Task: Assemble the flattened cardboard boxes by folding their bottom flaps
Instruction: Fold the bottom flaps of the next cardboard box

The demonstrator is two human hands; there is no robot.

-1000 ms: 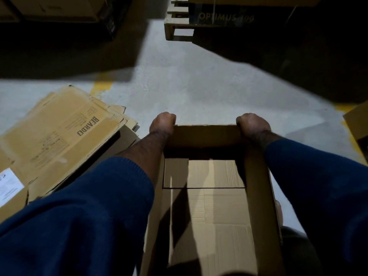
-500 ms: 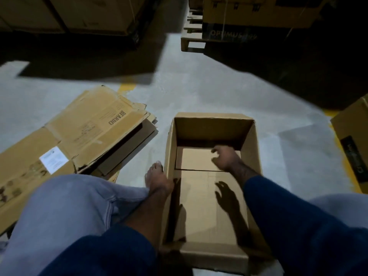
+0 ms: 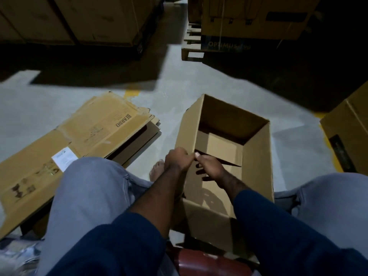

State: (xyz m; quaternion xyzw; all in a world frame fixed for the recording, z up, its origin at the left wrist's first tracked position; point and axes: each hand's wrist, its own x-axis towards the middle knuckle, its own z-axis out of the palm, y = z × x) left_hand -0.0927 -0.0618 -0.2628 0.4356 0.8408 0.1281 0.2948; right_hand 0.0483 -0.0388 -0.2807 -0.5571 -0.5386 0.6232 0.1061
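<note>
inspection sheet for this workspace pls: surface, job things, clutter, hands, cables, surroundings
Surface: grey concrete floor, yellow line painted on it.
Job's things: open box standing on the floor, its far bottom flap seemingly lifted; flattened cardboard stack lying left of it.
Clutter: red-brown object at the bottom edge, unidentifiable.
Hands: left hand grips the box's left wall rim; right hand inside the box beside it, grip unclear.
Cables: nothing seen.
Surroundings: stacked cartons behind, pallet with cartons, another box at the right edge.
</note>
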